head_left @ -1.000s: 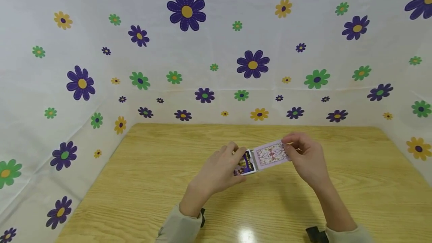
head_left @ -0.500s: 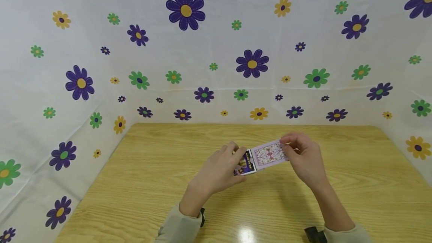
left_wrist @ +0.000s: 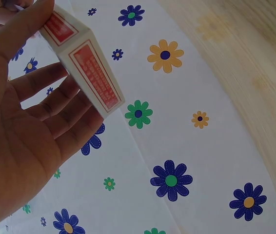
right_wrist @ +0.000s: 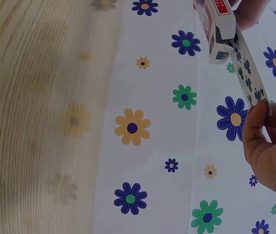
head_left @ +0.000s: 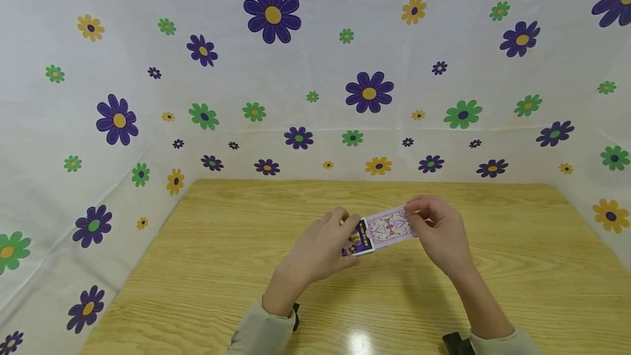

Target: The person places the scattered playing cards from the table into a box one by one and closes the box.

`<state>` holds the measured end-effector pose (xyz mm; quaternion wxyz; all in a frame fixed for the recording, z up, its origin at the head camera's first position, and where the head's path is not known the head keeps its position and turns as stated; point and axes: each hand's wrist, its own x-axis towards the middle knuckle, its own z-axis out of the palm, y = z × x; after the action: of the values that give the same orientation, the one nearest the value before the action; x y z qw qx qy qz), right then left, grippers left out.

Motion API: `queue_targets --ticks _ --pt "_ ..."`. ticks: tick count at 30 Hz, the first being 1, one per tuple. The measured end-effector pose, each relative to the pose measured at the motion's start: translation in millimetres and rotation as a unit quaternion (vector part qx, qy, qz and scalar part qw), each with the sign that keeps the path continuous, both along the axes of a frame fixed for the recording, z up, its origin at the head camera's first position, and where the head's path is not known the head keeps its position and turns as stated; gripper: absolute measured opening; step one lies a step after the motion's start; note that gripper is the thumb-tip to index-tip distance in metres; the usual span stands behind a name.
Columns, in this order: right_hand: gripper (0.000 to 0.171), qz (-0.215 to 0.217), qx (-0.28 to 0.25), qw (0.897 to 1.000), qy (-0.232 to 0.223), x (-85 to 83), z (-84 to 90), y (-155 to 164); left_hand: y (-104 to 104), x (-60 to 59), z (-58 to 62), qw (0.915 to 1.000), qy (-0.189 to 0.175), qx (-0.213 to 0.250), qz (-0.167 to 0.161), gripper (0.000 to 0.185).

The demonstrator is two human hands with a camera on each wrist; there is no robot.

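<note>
Above the middle of the wooden table my left hand grips a playing-card box with a dark purple front. The left wrist view shows the box white with red panels, held between thumb and fingers of my left hand. A pink-backed bundle of cards sticks out of the box's open right end. My right hand pinches the cards' outer end. In the right wrist view the cards show black club pips and run from the box to my right hand.
White cloth with purple, green and yellow flowers stands as walls behind and on both sides of the table. The tabletop's far edge meets the cloth. Dark wrist straps show at both sleeves.
My right hand has moved a little to the left, and less of the pink-backed cards shows outside the box. The left hand and box stay put.
</note>
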<state>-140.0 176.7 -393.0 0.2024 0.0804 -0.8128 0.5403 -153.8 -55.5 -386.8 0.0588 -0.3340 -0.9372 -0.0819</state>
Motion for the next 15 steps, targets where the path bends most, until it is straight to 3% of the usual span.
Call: queue_targets --ticks 15 --pt "0.014 0.027 -0.018 0.999 0.022 5.2 -1.2 -16 0 1.0 0.2 1.0000 -0.001 0.002 -0.008 0.075"
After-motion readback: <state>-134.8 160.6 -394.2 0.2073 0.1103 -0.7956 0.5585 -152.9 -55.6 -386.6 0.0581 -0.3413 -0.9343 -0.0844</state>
